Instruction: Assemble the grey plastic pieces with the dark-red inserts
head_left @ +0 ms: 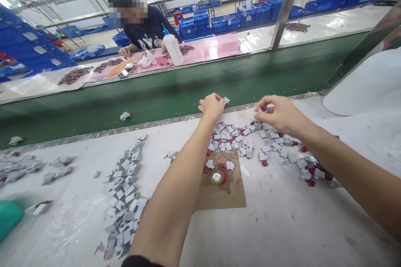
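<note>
My left hand (213, 106) is stretched forward to the near edge of the green conveyor belt, its fingers closed on a small light-grey plastic part (226, 100). To the right, above the back of a pile of grey and dark-red parts (230, 137), my right hand (278, 112) pinches a small dark-red piece (263, 109) between thumb and fingers. Below the pile lies a brown cardboard sheet (225, 200) with a wet stain. On it sit a round metal-topped cap (216, 177) with a red rim and a few grey and red parts (229, 165).
The green conveyor belt (175, 96) crosses ahead, carrying a loose grey part (125, 116). A long pile of grey parts (125, 192) lies on the left. Across the belt a person (150, 25) works beside a white squeeze bottle (173, 49). A metal post (285, 8) rises at right.
</note>
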Motion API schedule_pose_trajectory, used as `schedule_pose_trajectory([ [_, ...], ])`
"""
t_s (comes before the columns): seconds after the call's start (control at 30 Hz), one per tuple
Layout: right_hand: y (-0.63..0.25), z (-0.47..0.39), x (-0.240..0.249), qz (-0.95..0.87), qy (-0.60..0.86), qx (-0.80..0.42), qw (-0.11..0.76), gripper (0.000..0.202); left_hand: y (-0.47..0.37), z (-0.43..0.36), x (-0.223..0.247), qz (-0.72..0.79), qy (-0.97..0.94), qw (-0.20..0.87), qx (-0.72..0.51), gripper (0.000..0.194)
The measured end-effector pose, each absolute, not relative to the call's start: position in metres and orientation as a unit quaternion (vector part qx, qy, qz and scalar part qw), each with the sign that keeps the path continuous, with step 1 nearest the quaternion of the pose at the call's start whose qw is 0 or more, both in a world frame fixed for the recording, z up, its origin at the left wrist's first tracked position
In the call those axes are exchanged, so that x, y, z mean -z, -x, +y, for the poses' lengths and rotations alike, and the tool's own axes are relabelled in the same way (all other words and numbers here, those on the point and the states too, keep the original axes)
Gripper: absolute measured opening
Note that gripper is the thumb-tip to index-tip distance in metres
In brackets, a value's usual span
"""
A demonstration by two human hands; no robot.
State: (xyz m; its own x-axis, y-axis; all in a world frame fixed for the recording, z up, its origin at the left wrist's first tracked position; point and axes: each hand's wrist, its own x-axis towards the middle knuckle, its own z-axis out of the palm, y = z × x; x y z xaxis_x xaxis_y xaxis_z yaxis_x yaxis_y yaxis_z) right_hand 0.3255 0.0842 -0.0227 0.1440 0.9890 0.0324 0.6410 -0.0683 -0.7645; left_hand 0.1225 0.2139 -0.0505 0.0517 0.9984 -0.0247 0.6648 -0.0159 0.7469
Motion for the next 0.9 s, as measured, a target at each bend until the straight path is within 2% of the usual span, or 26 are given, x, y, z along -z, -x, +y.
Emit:
schedule_pose_trajectory([
  [0.1, -0.302, 0.036, 0.017, -0.588, 0.626, -0.401, 0.319, 0.018, -0.113, 0.198, 0.037, 0.657, -0.66, 0.264, -0.248, 0.017],
  [0.17, -0.286, 0.009, 0.014, -0.569, 0.615, -0.453, 0.305, 0.022, -0.104, 0.184, 0.021, 0.653, -0.675, 0.243, -0.243, 0.02],
  [0.27, -0.273, -0.019, 0.019, -0.551, 0.608, -0.47, 0.326, 0.029, -0.087, 0.16, -0.011, 0.607, -0.715, 0.234, -0.256, 0.026],
  [0.4, -0.271, -0.031, 0.037, -0.54, 0.59, -0.488, 0.348, 0.036, -0.05, 0.114, -0.046, 0.491, -0.769, 0.241, -0.33, 0.022],
  [0.47, -0.274, -0.033, 0.04, -0.549, 0.59, -0.481, 0.346, 0.044, -0.02, 0.078, -0.049, 0.489, -0.774, 0.215, -0.339, 0.021],
  [0.6, -0.276, -0.037, 0.036, -0.588, 0.585, -0.44, 0.344, 0.047, 0.054, -0.007, -0.017, 0.648, -0.712, 0.102, -0.251, 0.024],
  [0.7, -0.274, -0.043, 0.036, -0.605, 0.574, -0.436, 0.337, 0.046, 0.099, -0.053, 0.019, 0.763, -0.626, 0.024, -0.16, 0.034],
  [0.8, -0.27, -0.049, 0.041, -0.607, 0.556, -0.45, 0.347, 0.043, 0.117, -0.075, 0.045, 0.783, -0.608, -0.031, -0.126, 0.041],
  [0.9, -0.267, -0.051, 0.043, -0.605, 0.522, -0.479, 0.363, 0.035, 0.117, -0.076, 0.058, 0.783, -0.608, -0.042, -0.125, 0.036],
])
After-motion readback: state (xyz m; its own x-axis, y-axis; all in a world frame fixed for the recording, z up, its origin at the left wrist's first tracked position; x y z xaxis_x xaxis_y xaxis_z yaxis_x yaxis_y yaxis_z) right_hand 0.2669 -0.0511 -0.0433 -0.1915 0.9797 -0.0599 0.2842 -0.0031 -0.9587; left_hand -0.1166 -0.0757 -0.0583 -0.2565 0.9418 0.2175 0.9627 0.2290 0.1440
